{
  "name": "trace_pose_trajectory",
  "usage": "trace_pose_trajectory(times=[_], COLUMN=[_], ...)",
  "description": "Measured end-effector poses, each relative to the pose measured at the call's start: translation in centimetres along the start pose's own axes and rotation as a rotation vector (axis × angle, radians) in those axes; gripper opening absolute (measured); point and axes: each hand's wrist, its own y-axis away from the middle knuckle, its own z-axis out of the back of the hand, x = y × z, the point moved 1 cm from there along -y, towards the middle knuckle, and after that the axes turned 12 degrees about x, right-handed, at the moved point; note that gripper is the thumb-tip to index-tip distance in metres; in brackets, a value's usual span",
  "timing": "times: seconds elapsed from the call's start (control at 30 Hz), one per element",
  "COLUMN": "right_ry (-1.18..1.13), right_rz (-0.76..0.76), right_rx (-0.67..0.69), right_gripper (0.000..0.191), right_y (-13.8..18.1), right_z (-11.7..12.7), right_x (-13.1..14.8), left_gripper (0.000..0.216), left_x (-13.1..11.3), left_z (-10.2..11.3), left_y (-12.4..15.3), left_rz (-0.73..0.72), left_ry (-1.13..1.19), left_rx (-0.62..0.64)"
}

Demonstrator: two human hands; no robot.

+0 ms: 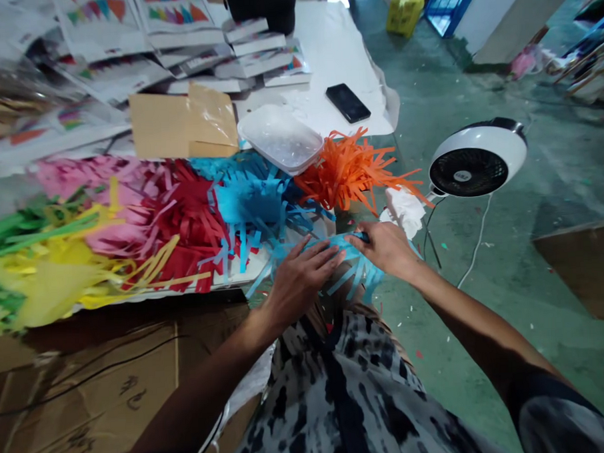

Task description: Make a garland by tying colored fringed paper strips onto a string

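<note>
At my twelve o'clock, light-blue fringed paper (367, 277) lies under my flattened left hand (304, 270), one end pinched in my right hand (385, 246). Uneven pull could tear it; the fan (472, 162) at two o'clock, if running, could tangle it.

Left hand (306, 270) rests on blue fringe (370, 277) (paper, it seems); right hand (386, 247) grips one end.

Matt, papery blue fringe (370, 277), smooth glossy plastic tray (280, 130) and matt cardboard box (148, 380).
</note>
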Motion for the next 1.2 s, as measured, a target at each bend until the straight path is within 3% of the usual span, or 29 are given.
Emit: trace_pose_trajectory(times=[0.37,0.5,0.6,0.67,0.83,1.03,1.1,1.2], right_ry=[0.097,0.288,0.368,0.401,0.383,0.279,0.268,0.282], right_rz=[-0.026,0.167,0.444,0.529,0.536,0.528,0.532,0.548], right_rx=[-0.26,-0.421,-0.379,-0.336,-0.316,-0.398,-0.418,-0.431], right_gripper=[0.026,0.033,0.041,0.041,0.042,0.033,0.031,0.027], right_y=[0.9,2.9,4.2,4.8,5.3,5.1,4.9,4.3], right_z=[-0.1,-0.1,-1.6,-2.8,-3.7,-3.2,-3.2,-3.1], right_x=[-0.4,-0.8,-1.2,-1.6,-2.2,-1.4,-1.1,-0.9], left_gripper=[0.055,0.056,0.055,0.055,0.051,0.018,0.021,0.009], left_x=[-0.9,-1.2,-1.2,-1.0,0.2,1.2,0.6,-1.0], left_z=[-0.7,-0.5,-0.8,-1.1,-0.4,4.4,5.2,4.1], left_y=[0.6,0.6,0.5,0.6,2.9,6.4,6.0,3.5], left_rz=[0.085,0.096,0.094,0.084,0.012,0.132,0.194,0.172], left_ry=[-0.077,-0.122,-0.149,-0.163,-0.174,-0.227,-0.304,-0.333], left_rx=[0.049,0.076,0.064,0.045,-0.059,-0.138,-0.182,-0.225])
